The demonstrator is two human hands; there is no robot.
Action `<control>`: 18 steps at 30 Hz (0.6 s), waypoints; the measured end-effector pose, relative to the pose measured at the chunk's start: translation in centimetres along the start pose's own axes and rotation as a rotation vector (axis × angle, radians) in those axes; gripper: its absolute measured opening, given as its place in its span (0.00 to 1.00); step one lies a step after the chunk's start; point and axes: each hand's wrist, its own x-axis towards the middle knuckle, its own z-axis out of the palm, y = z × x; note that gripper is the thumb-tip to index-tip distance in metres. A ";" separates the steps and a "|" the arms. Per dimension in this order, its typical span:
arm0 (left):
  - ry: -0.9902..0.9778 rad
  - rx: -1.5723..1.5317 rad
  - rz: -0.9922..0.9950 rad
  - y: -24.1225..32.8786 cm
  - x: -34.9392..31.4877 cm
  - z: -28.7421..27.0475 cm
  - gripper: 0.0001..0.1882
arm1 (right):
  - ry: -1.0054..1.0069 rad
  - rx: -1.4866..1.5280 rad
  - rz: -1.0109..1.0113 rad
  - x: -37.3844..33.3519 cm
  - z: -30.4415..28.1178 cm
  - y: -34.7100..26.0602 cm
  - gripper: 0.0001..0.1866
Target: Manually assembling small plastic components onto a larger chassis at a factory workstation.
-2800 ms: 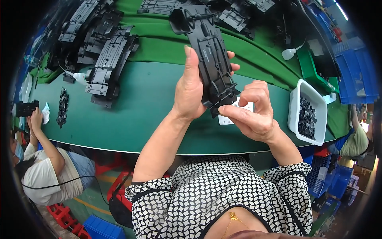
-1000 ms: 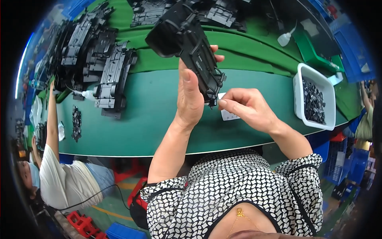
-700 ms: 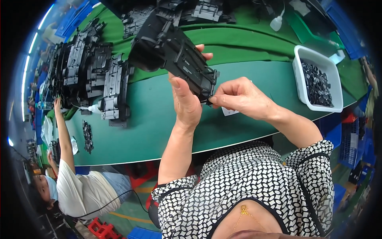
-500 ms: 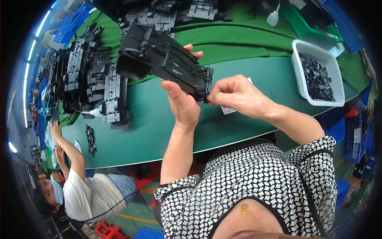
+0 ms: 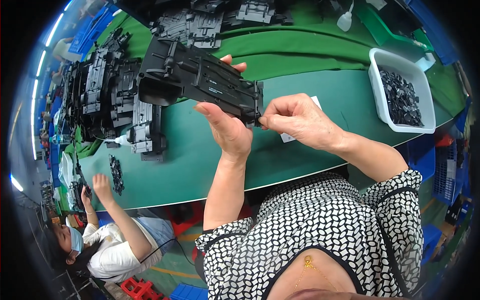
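My left hand [image 5: 232,134] supports a long black moulded plastic chassis [image 5: 207,82] above the green table. Its thumb lies along the near side, and fingertips show past the far edge. The chassis slants, with the deep hollow end up and to the left. At its narrow right end, my right hand [image 5: 302,120] is closed in a pinch against the near corner. Whatever sits between that thumb and finger is too small and covered to make out. A white sheet [image 5: 288,137] lies partly under my right hand.
On the right stands a white tray [image 5: 410,129] of small black parts [image 5: 400,97]. Stacked black chassis [image 5: 100,90] fill the left, beside a white squeeze bottle [image 5: 121,140]. More lie at the back on green cloth [image 5: 300,47]. A co-worker's hand [image 5: 102,187] is at lower left.
The chassis has shifted slightly left and tilted a little, still in my left hand. My right hand keeps its pinch at the corner. The co-worker's arms have moved, one now holding a dark part.
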 end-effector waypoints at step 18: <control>0.060 -0.575 -0.571 0.6 1.2 -1.6 0.35 | 0.083 -0.616 -0.816 0.2 -1.5 -2.0 0.10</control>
